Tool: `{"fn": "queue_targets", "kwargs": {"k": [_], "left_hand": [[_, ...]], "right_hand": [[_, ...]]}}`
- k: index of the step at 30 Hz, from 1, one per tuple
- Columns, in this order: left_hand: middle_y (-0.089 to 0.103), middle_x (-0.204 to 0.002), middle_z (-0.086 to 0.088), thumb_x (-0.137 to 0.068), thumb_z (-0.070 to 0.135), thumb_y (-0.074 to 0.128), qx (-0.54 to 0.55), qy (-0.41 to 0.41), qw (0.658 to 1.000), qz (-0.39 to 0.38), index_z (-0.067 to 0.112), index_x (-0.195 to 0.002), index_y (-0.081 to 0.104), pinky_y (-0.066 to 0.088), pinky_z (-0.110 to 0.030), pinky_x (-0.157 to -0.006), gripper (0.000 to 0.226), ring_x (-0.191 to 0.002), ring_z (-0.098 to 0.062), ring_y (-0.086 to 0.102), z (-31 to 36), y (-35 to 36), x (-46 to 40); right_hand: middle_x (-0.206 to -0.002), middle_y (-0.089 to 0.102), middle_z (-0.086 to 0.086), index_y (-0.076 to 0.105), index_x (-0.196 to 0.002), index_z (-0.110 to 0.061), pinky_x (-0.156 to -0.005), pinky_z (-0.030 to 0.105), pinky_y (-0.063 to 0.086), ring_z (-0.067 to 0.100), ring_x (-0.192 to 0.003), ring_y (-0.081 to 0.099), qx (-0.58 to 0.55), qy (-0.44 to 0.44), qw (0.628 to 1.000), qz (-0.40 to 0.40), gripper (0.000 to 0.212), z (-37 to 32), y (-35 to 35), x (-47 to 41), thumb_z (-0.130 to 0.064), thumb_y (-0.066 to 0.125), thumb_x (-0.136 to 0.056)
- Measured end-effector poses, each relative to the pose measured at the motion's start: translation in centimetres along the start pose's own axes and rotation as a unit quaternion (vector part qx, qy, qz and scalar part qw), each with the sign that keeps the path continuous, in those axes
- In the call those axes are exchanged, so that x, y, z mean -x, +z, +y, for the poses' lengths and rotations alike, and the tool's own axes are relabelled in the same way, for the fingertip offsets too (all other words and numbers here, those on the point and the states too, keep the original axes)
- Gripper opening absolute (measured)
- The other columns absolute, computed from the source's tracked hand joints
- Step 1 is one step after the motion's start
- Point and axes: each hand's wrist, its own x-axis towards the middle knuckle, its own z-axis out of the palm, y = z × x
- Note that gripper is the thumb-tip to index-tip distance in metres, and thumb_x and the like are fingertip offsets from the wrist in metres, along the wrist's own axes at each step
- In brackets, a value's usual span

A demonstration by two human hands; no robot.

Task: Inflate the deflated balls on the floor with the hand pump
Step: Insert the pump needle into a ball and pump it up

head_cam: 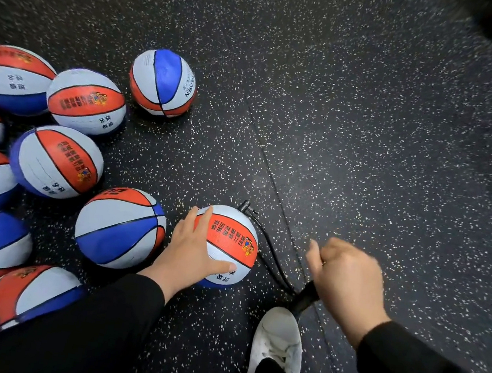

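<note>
The ball (228,247) being filled sits on the floor (368,139), and everything else is best placed from it. The left hand (196,250) lies over its near-left side, fingers spread and fairly straight, thumb across the pale lower panel; that grip is open, a flat press and no clasp, most likely to keep the round ball from rolling away from the needle. At the ball's far-right edge a black hose (273,259) enters, presumably at the valve, then curves down its right side to the pump (305,299). The right hand (348,279) is just right of the ball, fingers curled tightly round the pump's handle; it is blurred, which suggests a stroke in progress. Below the ball and to its right, a white shoe (276,342) is planted at the pump's foot, probably pinning it down.

The ball has a pebbled rubber skin in orange, white and blue panels split by black seams, with printed characters on the orange band. It looks round and firm, so filling seems well along. To its left is a heap of matching balls (56,160), some looking slightly flattened. The floor is dark rubber matting with pale flecks, a seam running past the ball's right.
</note>
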Motion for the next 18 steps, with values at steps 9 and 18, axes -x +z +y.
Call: {"fn": "queue_targets", "kwargs": {"k": [9,18], "left_hand": [[-0.01,-0.172,0.001,-0.068,0.07,0.084,0.003,0.0,1.0,-0.011,0.036,-0.163,-0.009,0.016,-0.05,-0.129,0.138,-0.159,-0.028,0.001,0.0,-0.4,-0.1],[-0.011,-0.172,0.001,-0.067,0.07,0.085,0.002,-0.001,1.0,-0.014,0.037,-0.163,-0.009,0.016,-0.051,-0.129,0.138,-0.159,-0.029,0.001,-0.1,-0.3,0.0]], "right_hand": [[-0.058,0.039,-0.005,0.051,-0.05,-0.016,-0.04,0.027,0.033,0.024,-0.045,0.052,0.03,-0.054,0.993,-0.098,0.051,-0.4,6.3,3.8,-0.034,0.055,-0.097],[-0.054,0.037,-0.007,0.037,-0.049,-0.017,-0.044,0.028,0.033,0.024,-0.045,0.034,0.005,0.002,1.0,0.02,0.054,0.4,-1.5,-1.7,-0.035,0.052,-0.097]]}}
